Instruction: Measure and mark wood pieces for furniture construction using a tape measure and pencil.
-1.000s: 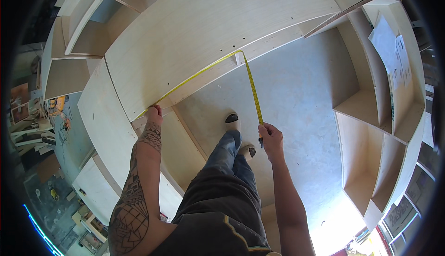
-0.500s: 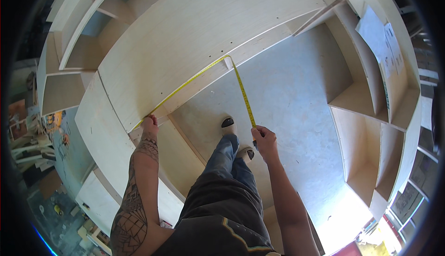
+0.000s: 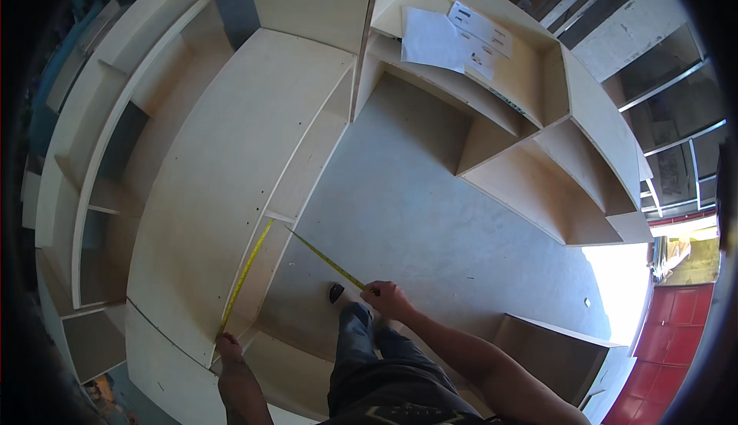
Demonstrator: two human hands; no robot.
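A yellow tape measure runs along the front edge of a long curved plywood counter. My left hand is closed on its near end, pressing it at the counter's edge close to a seam. Beside a short upright divider under the counter top, the tape bends sharply. From there it slants back over the floor to my right hand, which is closed round the tape's other end. The fingers mostly hide the tape's case.
Open plywood shelving curves along the left. Another shelf unit stands to the right, with paper sheets on top. A plywood box sits at the lower right near a red panelled surface. My shoe is on the grey floor.
My view has swung to the right, bringing the red panels and the right shelf unit further in. Both hands still hold the tape, and its bend remains near the divider.
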